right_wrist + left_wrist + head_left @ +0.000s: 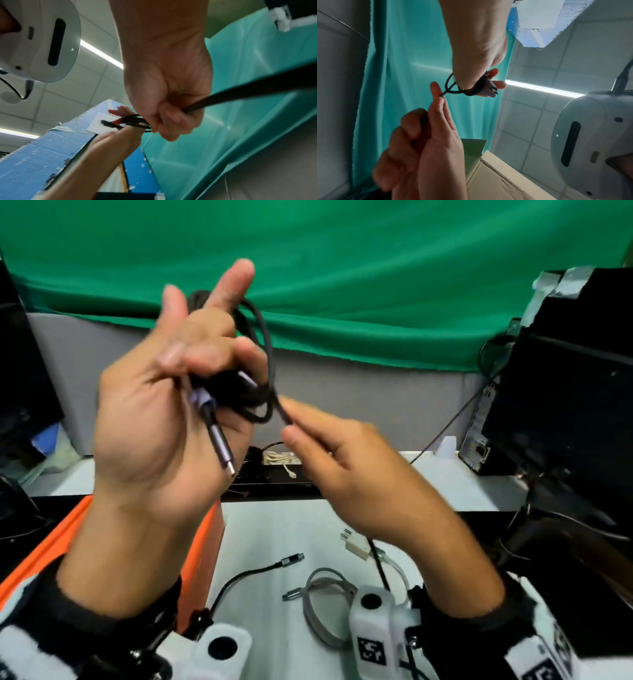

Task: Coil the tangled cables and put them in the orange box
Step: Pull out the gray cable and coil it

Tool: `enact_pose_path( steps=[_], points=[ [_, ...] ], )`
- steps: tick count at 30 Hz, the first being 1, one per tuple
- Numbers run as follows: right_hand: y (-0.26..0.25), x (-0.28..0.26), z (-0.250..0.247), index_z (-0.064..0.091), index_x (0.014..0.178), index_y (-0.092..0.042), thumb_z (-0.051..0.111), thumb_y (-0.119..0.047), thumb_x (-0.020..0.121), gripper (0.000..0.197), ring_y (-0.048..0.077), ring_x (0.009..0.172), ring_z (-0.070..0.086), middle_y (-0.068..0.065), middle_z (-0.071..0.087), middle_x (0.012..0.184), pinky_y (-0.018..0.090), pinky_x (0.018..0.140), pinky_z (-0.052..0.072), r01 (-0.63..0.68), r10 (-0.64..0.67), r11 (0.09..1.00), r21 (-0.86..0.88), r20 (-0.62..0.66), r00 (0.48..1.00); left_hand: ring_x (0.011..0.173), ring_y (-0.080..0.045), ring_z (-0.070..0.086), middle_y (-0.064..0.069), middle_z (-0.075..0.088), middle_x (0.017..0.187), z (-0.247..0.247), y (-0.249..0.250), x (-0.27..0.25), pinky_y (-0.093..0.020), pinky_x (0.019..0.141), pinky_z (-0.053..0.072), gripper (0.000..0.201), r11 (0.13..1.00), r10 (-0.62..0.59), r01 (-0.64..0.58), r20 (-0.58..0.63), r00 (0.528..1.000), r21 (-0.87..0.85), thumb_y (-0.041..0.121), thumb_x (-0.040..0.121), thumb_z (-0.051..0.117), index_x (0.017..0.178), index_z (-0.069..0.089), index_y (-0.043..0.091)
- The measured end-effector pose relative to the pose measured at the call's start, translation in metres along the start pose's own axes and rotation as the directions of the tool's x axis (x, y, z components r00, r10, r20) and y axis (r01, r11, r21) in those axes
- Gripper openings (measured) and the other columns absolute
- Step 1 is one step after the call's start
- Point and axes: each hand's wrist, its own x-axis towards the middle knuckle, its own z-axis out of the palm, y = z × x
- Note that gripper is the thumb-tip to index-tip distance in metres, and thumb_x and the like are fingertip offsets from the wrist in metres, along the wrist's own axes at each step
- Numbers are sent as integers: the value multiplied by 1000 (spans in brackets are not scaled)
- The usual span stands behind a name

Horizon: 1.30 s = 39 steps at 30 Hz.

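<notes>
We note our left hand (pixel 161 419) gripping the coiled black USB-C cable (pixel 263 354); our right hand (pixel 346 460) pinches its loose strand

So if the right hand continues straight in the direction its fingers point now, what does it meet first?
Probably the black cable coil held in the left hand: the right hand points up-left at it, pinching the cable's loose strand. Depth is unclear.
</notes>
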Motion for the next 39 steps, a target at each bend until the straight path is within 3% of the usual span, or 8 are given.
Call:
enact_pose_path(
  steps=[4,9,14,17,24,31,35,39],
  points=[
    [-3,0,17,39,143,-48,39,-35,108,37,25,73,54,0,63,79,45,72,45,-15,46,990,-143,219,975,51,-3,57,10,44,54,0,-23,5,-24,68,54,42,923,225,-184,-87,971,339,27,111,29,129,49,-5],
    [-9,-4,15,52,105,-26,44,-31,106,9,17,74,54,-7,60,79,42,69,45,33,-6,997,-76,339,941,61,-15,72,7,59,60,-12,-26,1,-32,66,56,22,450,429,-338,132,894,827,28,110,33,122,51,21],
    [1,-6,-16,70,94,-19,60,-29,101,16,5,69,57,-8,67,77,29,68,49,49,-40,998,-36,226,973,53,-8,61,7,66,55,-30,-7,2,-30,62,47,45,-324,-121,-231,202,972,917,48,102,31,92,63,18],
    [10,-7,-36,74,85,-20,66,-33,96,18,7,58,50,-5,63,66,22,56,39,31,-35,998,51,76,997,36,-27,46,-10,55,45,-37,0,2,-23,37,38,60,23,-555,-26,34,831,999,61,93,42,67,60,10],
    [13,-2,-30,69,90,-13,61,-28,100,20,16,63,49,2,58,70,30,58,40,217,-181,972,90,-297,937,30,-9,19,8,32,48,-43,2,4,-24,41,39,33,832,-545,377,471,694,406,31,104,50,96,60,0],
    [22,4,-10,71,116,-28,50,-35,105,25,5,67,53,-13,61,73,28,65,47,36,-17,995,95,-196,981,54,-31,47,-5,35,63,-27,22,10,-50,86,45,45,911,-260,370,443,858,-182,16,110,34,145,29,-12],
    [19,4,10,67,123,-31,47,-40,106,28,3,81,62,-19,70,84,31,80,52,-59,59,998,-7,49,997,114,-56,60,-18,37,113,-30,31,12,-57,107,39,39,990,-81,97,149,986,-102,20,113,24,137,29,-10],
    [2,-2,24,63,101,-24,42,-43,106,28,14,78,58,-8,65,80,41,73,49,31,2,990,-134,238,971,100,-25,74,10,58,67,-30,4,10,-38,97,54,29,758,208,-304,229,951,577,20,106,42,131,41,5]
  ],
)
